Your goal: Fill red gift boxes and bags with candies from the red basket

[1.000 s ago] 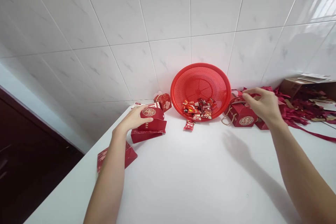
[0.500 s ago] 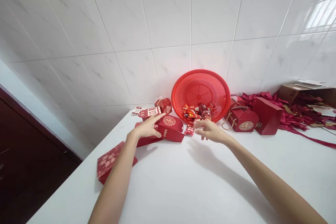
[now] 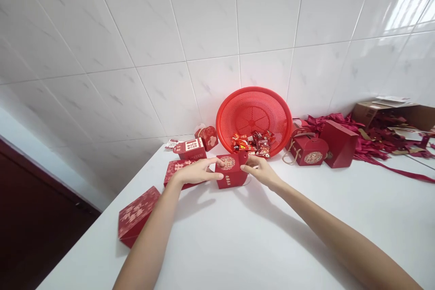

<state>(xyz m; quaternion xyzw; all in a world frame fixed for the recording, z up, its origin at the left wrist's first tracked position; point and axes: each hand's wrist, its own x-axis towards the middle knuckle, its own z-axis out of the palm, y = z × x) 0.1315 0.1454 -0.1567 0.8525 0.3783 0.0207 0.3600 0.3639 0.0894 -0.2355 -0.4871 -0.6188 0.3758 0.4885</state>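
A small red gift box (image 3: 228,181) with a gold emblem lies on its side on the white table, in front of the red basket. My left hand (image 3: 197,173) holds its left side, forefinger by the emblem and thumb lower down, the other fingers partly hidden. At the box's right end, my right hand (image 3: 261,171) pinches the rounded end flap between thumb and fingers. A thin cord loop shows below that end. Behind the box, the red plastic basket (image 3: 253,93) leans against the wall with wrapped candies (image 3: 263,147) in its bottom.
Flat red boxes (image 3: 139,213) and smaller patterned boxes (image 3: 192,149) sit to the left. On the right are a handled red box (image 3: 309,152), a taller red box (image 3: 340,145), dark red ribbons (image 3: 365,145) and a cardboard carton (image 3: 367,115). The tiled wall (image 3: 210,77) backs the table.
The gift box has moved right and toward me with my left hand. My right hand has come onto its end flap. The loose candy beside the basket no longer shows.
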